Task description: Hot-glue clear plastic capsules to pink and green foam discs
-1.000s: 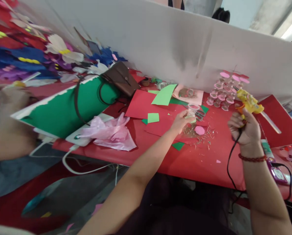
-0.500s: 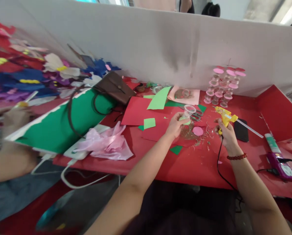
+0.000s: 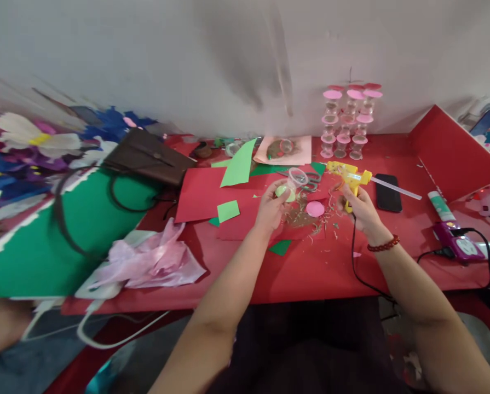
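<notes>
My left hand pinches a small clear plastic cup with a light green paper disc at its end. In my right hand is a yellow hot glue gun, its nozzle pointing left toward the cup and a long clear glue stick jutting from its back. The nozzle and the cup are apart. Just below them a pink paper disc lies among brown shreds on the red table. Scissors rest partly hidden behind the cup.
Stacked clear cups with pink discs stand by the white wall. A black phone and a purple power strip lie to the right. Leftward are a brown bag, pink plastic and another person's arm.
The camera view has swung down and to the right, so the table things sit further left. My hands still hold the cup and glue gun, now slightly closer together.
</notes>
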A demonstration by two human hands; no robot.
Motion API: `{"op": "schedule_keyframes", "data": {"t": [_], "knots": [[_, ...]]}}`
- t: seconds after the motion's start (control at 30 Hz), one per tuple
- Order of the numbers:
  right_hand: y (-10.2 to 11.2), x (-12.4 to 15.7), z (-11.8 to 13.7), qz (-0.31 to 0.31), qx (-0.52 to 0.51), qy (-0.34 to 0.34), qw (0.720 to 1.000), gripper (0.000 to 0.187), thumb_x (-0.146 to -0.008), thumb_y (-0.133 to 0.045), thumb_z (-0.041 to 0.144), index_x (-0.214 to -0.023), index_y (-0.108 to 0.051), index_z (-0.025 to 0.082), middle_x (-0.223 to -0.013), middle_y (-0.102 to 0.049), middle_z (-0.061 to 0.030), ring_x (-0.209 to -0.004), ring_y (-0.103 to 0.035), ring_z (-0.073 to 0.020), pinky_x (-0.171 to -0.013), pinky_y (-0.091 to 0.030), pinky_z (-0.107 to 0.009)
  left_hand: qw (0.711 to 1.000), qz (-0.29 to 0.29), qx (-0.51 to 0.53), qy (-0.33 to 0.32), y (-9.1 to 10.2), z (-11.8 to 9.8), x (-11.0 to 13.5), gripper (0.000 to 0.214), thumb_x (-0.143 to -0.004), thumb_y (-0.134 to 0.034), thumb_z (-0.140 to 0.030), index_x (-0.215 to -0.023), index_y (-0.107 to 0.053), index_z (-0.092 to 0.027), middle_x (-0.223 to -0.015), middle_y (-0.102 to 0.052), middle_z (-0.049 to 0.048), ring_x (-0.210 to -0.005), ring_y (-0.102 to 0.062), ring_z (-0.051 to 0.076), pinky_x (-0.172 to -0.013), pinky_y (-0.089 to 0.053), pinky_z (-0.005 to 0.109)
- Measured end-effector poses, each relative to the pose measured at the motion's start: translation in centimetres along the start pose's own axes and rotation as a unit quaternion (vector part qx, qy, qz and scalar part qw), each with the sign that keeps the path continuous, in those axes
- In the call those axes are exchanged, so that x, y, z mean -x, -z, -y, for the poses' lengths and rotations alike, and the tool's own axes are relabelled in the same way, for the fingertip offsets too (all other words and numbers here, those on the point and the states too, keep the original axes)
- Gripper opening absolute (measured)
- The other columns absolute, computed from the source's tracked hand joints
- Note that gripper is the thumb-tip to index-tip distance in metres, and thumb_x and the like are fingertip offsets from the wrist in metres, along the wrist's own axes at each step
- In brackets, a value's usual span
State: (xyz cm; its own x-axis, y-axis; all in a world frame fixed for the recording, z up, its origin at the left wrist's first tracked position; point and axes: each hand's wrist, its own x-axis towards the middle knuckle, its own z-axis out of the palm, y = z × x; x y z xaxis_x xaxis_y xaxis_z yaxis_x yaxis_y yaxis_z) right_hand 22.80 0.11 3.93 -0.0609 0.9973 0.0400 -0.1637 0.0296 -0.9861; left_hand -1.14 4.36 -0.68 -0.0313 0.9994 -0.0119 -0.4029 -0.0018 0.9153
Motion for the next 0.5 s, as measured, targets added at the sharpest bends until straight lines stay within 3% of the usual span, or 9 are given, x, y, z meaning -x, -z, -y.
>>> {"op": "schedule_keyframes", "data": {"t": [0.13,0.3,0.43,0.5], "knots": [[-0.2,0.2,0.0,0.032,-0.035,-0.011,0.999,0.067,-0.072,-0.08,0.081,-0.097,-0.064,0.02,-0.053,-0.054,0.0061,-0.045,-0.043,-0.0083,-0.04,-0.022,-0.023,1.0,-0.002,-0.005,-0.022,0.3,0.1,-0.3,0.049,-0.063,-0.097,-0.041,-0.104,-0.072,-0.028,-0.093,-0.072,-0.0011,-0.074,-0.064,0.013,-0.066,-0.051,0.027],[-0.2,0.1,-0.1,0.038,-0.061,-0.033,0.997,0.072,-0.068,-0.076,0.088,-0.091,-0.062,0.022,-0.05,-0.051,0.0062,-0.044,-0.042,-0.0089,-0.04,-0.02,-0.024,0.999,0.018,0.027,0.009,0.1,-0.5,0.1,0.053,-0.055,-0.101,-0.04,-0.099,-0.073,-0.027,-0.087,-0.071,-0.0021,-0.07,-0.063,0.012,-0.062,-0.051,0.026],[-0.2,0.1,-0.1,0.057,-0.069,-0.038,0.995,0.073,-0.067,-0.073,0.092,-0.091,-0.064,0.023,-0.049,-0.048,0.0071,-0.043,-0.038,-0.0087,-0.04,-0.023,-0.024,0.997,0.047,0.055,0.018,-0.2,-1.3,0.6,0.056,-0.052,-0.102,-0.04,-0.097,-0.071,-0.027,-0.095,-0.074,-0.0009,-0.077,-0.068,0.015,-0.069,-0.057,0.03],[-0.1,0.1,-0.1,0.056,-0.075,-0.032,0.995,0.073,-0.067,-0.074,0.092,-0.088,-0.064,0.023,-0.056,-0.053,0.005,-0.044,-0.037,-0.0078,-0.041,-0.025,-0.025,0.997,0.054,0.058,0.021,-0.3,-1.5,0.8,0.059,-0.051,-0.103,-0.041,-0.099,-0.071,-0.027,-0.098,-0.075,-0.0002,-0.076,-0.068,0.015,-0.068,-0.058,0.031]]}}
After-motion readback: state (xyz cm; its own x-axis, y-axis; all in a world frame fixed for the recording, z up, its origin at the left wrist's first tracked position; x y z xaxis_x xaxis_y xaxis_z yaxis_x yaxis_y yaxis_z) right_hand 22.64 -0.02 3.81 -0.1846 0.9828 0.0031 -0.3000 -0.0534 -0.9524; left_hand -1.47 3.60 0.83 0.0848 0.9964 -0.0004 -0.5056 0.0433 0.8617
